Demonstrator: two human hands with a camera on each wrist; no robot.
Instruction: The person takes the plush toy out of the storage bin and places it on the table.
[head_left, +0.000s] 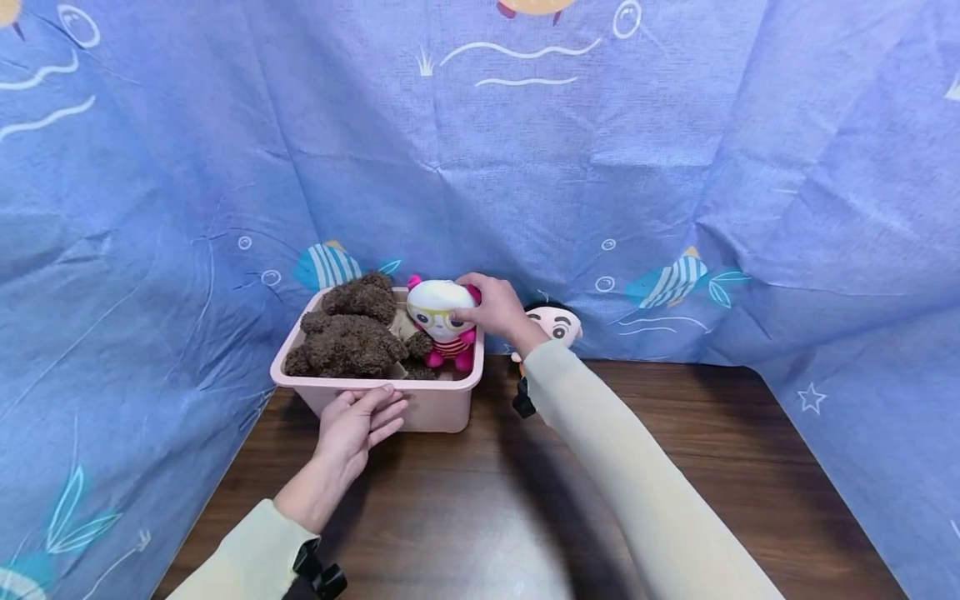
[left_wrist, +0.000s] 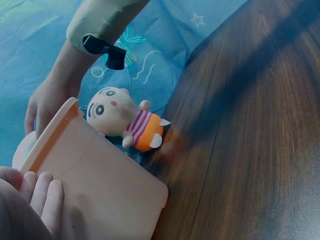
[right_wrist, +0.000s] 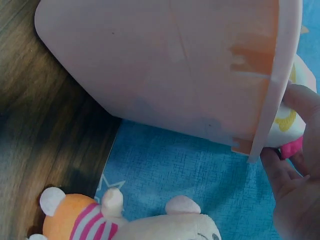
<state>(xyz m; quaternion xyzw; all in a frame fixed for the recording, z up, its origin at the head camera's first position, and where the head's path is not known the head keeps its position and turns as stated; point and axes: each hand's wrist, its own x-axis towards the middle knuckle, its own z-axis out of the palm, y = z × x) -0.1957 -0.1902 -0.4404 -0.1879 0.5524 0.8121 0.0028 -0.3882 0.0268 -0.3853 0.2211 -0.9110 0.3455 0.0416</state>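
A pink plastic bin stands on the table against the cloth backdrop. My left hand holds its front rim, thumb along the rim and fingers against the outer wall. In the bin's right end, a panda plush toy with yellow glasses, pink ears and a striped top sits upright. My right hand grips the side of the panda's head, reaching over the right rim. Curly dark brown plush toys fill the left part of the bin, next to the panda.
A doll plush toy with a striped top and orange bottoms sits right of the bin, partly behind my right forearm in the head view. The dark wooden table is bordered by blue sea-print cloth at the back and sides.
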